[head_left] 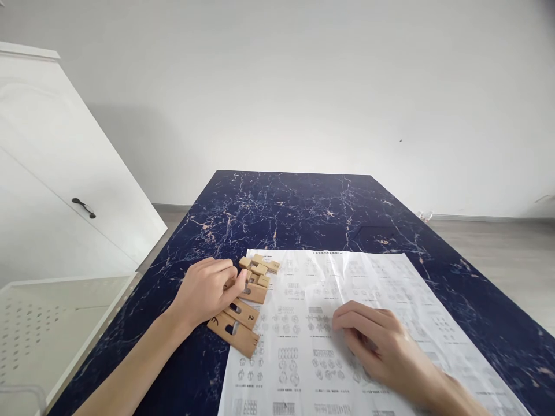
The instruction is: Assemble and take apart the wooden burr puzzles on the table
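Wooden pieces (pixel 255 293) lie bunched by the left hand (pixel 210 288), which curls over them, its grip hidden; whether any are joined is unclear. Right of them, the right hand (pixel 377 341), loosely bent and seemingly empty, is over the paper (pixel 299 289).

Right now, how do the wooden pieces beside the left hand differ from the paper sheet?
The wooden pieces are tan; the paper sheet is white. The pieces are small; the sheet spreads far wider. Several pieces have cut-out holes; the sheet shows creases. Both carry dark markings.
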A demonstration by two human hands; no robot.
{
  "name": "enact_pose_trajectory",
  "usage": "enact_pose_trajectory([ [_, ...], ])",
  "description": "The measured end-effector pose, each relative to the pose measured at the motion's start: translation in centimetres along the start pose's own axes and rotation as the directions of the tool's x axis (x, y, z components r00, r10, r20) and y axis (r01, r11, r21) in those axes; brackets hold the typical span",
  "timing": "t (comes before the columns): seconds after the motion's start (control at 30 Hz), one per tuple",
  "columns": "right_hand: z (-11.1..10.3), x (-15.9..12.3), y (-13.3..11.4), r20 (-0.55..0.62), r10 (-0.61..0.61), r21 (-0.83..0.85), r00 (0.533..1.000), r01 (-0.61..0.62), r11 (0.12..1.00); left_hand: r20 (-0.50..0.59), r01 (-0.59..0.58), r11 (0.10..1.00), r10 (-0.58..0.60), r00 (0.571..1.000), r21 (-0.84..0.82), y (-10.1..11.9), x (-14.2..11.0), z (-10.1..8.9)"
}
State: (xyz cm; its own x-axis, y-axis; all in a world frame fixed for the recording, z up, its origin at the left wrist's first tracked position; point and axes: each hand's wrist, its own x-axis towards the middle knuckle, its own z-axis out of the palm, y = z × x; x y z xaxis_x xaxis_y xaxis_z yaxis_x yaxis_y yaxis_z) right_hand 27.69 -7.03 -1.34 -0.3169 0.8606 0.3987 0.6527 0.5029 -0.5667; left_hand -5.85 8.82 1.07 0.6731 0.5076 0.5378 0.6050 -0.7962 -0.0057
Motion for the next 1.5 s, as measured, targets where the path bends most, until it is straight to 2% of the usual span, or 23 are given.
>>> enact_pose_trajectory([
  [0.23,0.0,0.1,-0.1,0.013,0.013,0.003,1.0,-0.013,1.0,-0.073,-0.002,1.0,0.002,0.997,-0.004,0.4,-0.3,0.0],
  [0.47,0.0,0.0,-0.1,0.024,0.024,0.015,0.999,-0.024,1.0,-0.08,0.14,0.948,-0.169,0.982,-0.285,1.1,-0.1,-1.1],
  [0.53,0.0,0.0,0.0,0.028,0.028,0.012,0.999,-0.028,1.0,-0.079,0.1,0.933,-0.135,0.988,-0.345,1.7,-0.1,-1.2],
  [0.63,-0.1,0.0,0.0,0.022,0.021,0.0,1.0,-0.021,1.0,-0.062,-0.038,0.916,0.014,0.998,-0.399,2.9,-0.2,-0.9],
  [0.7,-0.1,0.0,0.0,0.018,0.022,0.002,1.0,-0.022,1.0,-0.045,-0.117,0.907,0.109,0.993,-0.404,3.7,-0.2,-0.7],
  [0.8,-0.2,0.1,-0.1,0.012,0.022,0.017,1.0,-0.022,1.0,-0.036,-0.18,0.916,0.179,0.983,-0.359,4.4,-0.1,-0.5],
  [0.97,-0.3,0.3,-0.3,0.01,0.021,0.013,1.0,-0.021,1.0,-0.081,-0.214,0.947,0.2,0.977,-0.24,4.5,-0.2,-0.4],
  [1.1,-0.3,0.3,-0.3,0.035,0.053,0.008,0.998,-0.053,0.999,-0.056,-0.209,0.96,0.202,0.978,-0.186,4.7,-0.3,-0.3],
  [1.27,-0.3,0.1,-0.1,0.048,0.067,0.005,0.997,-0.067,0.998,-0.007,-0.195,0.961,0.197,0.98,-0.197,5.0,-0.2,-0.3],
  [1.5,-0.3,0.3,-0.3,0.049,0.055,0.013,0.997,-0.056,0.998,-0.035,-0.192,0.954,0.189,0.981,-0.23,5.2,-0.2,-0.4],
])
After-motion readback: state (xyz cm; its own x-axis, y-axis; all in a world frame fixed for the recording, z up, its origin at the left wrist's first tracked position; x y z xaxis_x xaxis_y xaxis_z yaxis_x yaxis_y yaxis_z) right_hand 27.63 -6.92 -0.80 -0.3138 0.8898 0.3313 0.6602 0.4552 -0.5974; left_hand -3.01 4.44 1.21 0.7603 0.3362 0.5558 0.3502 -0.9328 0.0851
